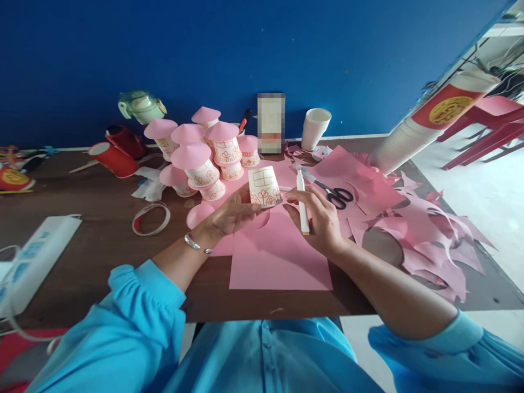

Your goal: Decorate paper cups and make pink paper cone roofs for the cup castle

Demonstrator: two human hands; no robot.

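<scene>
My left hand (pixel 233 212) grips an upside-down white paper cup (pixel 264 186) by its rim. On the cup's side a yellow window is drawn above a row of orange-red flowers. Just to the right, my right hand (pixel 319 218) is closed around a white marker (pixel 303 202), which stands nearly upright and apart from the cup. Beneath both hands lies a pink paper sheet (pixel 280 267). Behind my left hand stand several decorated cups with pink cone roofs (pixel 191 156), some stacked on others. Black-handled scissors (pixel 339 196) rest on pink paper beyond my right hand.
Pink paper scraps (pixel 434 234) cover the right side of the table. A stack of white cups (pixel 315 128) stands by the blue wall, and a longer cup stack (pixel 393 144) leans at right. On the left are a tape ring (pixel 151 219) and a power strip (pixel 39 262).
</scene>
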